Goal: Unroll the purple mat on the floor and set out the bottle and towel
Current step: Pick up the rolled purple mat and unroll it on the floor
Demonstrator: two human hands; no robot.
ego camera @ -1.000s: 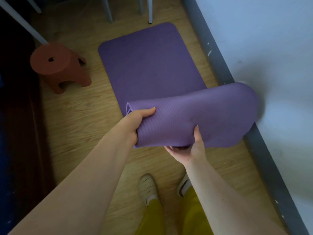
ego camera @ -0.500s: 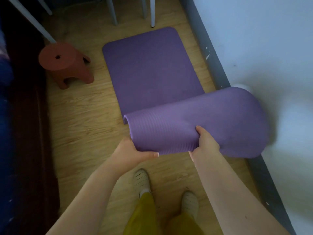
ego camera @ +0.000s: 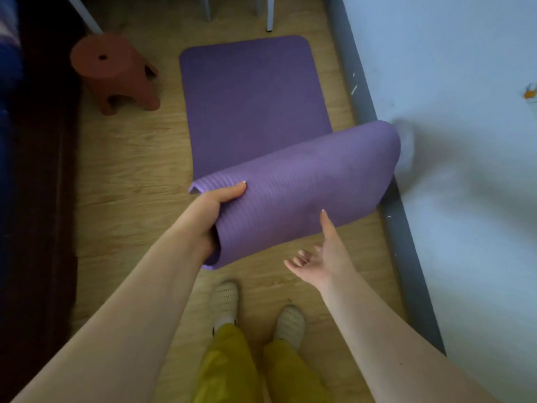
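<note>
**Our right hand lets go of the mat**

Now our right hand (ego camera: pixel 318 263) is off the purple mat (ego camera: pixel 255 112), palm up, fingers loose. Our left hand (ego camera: pixel 213 209) grips the rolled end, lifted above the wood floor (ego camera: pixel 130 170). Its far half lies flat beside the red stool (ego camera: pixel 113 72).

the fingers of the left hand (ego camera: pixel 216 203) are tucked out of sight behind the lifted end of the ribbed purple foam mat (ego camera: pixel 293 187); only the thumb shows. that raised fold hides the mat's middle stretch and part of the grey baseboard (ego camera: pixel 360 91). the pale metal furniture legs (ego camera: pixel 269 13) are cut off by the top edge. the small orange mark (ego camera: pixel 529 93) on the white wall is too blurred to tell.
</note>
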